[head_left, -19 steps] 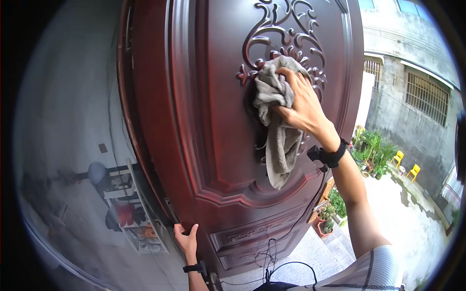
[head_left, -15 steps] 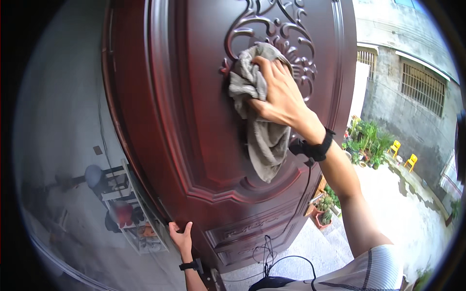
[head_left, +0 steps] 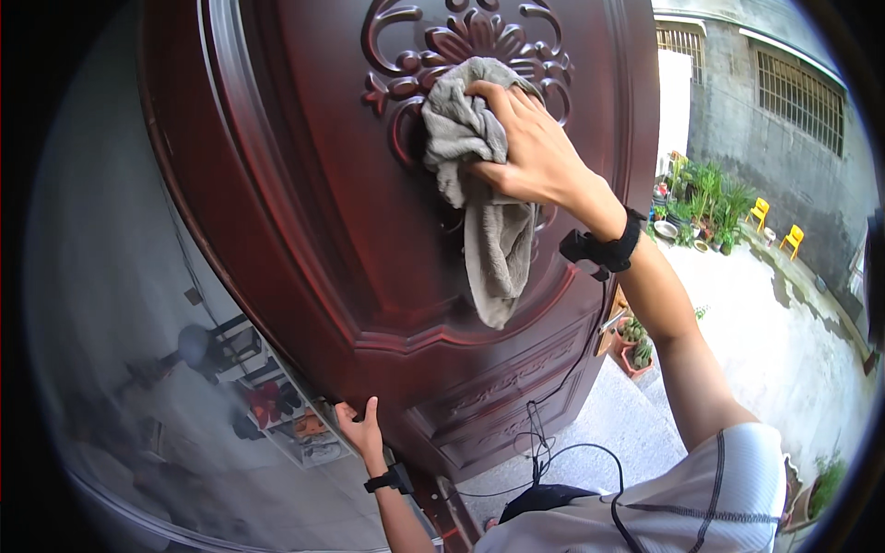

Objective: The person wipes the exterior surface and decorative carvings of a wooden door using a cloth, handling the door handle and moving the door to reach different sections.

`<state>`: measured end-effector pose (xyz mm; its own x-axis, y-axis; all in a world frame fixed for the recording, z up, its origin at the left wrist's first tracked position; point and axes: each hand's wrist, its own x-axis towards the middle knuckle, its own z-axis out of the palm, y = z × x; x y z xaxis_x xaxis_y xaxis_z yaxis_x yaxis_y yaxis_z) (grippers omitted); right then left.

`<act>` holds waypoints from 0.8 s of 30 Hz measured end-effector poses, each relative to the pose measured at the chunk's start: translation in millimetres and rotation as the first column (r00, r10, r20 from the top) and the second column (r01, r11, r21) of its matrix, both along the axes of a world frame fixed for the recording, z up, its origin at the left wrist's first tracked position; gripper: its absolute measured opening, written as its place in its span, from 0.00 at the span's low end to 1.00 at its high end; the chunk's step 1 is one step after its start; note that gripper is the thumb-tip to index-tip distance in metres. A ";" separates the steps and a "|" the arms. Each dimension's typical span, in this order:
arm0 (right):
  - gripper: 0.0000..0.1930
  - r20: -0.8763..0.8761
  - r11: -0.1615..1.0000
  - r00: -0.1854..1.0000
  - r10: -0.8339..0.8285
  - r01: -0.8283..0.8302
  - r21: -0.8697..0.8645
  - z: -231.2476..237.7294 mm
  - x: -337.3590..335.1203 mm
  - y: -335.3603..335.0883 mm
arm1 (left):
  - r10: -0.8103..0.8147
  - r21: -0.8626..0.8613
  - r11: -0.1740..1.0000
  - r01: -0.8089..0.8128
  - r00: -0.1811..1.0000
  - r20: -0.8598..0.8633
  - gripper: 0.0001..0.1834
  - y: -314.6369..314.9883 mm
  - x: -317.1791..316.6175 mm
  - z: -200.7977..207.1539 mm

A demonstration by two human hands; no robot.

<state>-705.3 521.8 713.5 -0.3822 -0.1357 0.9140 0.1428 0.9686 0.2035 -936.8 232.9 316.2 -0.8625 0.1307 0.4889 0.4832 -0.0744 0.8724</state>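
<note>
A crumpled grey cloth (head_left: 456, 115) is bunched under my right hand (head_left: 535, 152), whose fingers press it against the dark red door (head_left: 341, 258). The cloth's loose end hangs down the panel. It lies just below and partly over the carved flower relief (head_left: 475, 37). Lower down, my left hand (head_left: 362, 431) is at the door's left edge, thumb on the face side and fingers bent round the edge; the fingertips are partly hidden. Each wrist wears a black strap with a small device.
Behind the door at left stands a white shelf rack (head_left: 277, 405) with shoes. Black cables (head_left: 544, 452) hang by my body. Potted cacti (head_left: 636, 346) stand beside the step. Farther right are green plants (head_left: 705, 203) and yellow chairs (head_left: 793, 241) along a grey wall.
The view has shifted, so the door's carving sits farther left and more of its flower shows. My right hand and the cloth remain against the panel; the left hand stays at the edge.
</note>
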 end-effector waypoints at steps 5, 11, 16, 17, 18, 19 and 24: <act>0.35 -0.057 0.995 0.997 0.057 -0.053 0.082 26.5 -16.3 -5.7 | 0.050 -0.081 0.995 -0.051 0.999 -0.014 0.23 -2.2 -0.9 1.9; 0.35 -0.062 0.999 0.998 -0.003 0.006 0.043 12.3 -5.9 11.1 | 0.042 -0.058 0.997 -0.044 0.999 -0.034 0.24 -4.1 -13.3 -12.8; 0.35 -0.012 1.000 1.000 -0.005 0.005 0.016 27.8 -1.0 3.1 | 0.030 -0.045 0.999 -0.030 1.000 -0.007 0.25 -2.5 -11.4 -8.7; 0.35 0.002 0.999 1.000 -0.029 0.029 0.027 26.5 1.2 2.2 | 0.044 -0.070 0.997 -0.044 0.999 -0.012 0.25 -2.5 -9.4 -7.5; 0.34 0.014 0.998 0.999 -0.049 0.049 0.034 24.2 1.1 -1.0 | 0.047 -0.072 0.996 -0.048 0.999 -0.016 0.25 -4.8 -10.1 -8.7; 0.34 0.023 0.998 0.998 -0.057 0.056 0.043 20.6 3.4 0.5 | 0.052 -0.097 0.994 -0.053 0.999 -0.012 0.24 -6.2 -10.4 -10.0; 0.36 -0.010 0.997 0.999 -0.032 0.033 0.067 34.4 -2.2 8.9 | 0.045 -0.117 0.992 -0.046 0.999 -0.016 0.24 -0.7 -6.0 -2.4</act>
